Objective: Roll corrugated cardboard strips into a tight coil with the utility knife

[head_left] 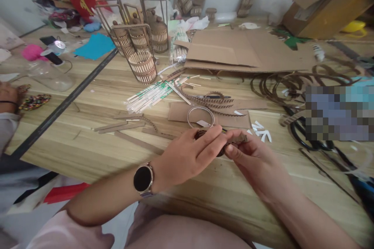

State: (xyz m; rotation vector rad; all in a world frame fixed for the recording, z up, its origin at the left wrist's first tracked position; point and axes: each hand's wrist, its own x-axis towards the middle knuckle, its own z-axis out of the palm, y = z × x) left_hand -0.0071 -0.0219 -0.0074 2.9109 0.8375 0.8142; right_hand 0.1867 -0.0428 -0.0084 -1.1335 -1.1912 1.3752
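brown coiled cardboard strip is up in front of the person's body, between the two hands near the front edge of the wooden table, and mostly hidden by fingers. the left forearm comes in from the lower left, a dark-faced watch at its wrist, and runs up and to the right. the left hand shows its back; its fingers lie close together, reaching forward and bent over the top of the coil, closed on it, with the thumb out of sight. the right forearm slants in from the lower right. the right hand is turned so that its thumb, bent, presses toward the forefinger at the coil's right side, nearly closed, with a brown end of the strip showing beside the forefinger. how the other right fingers are curled i cannot tell. a tape roll lies just beyond the left hand.
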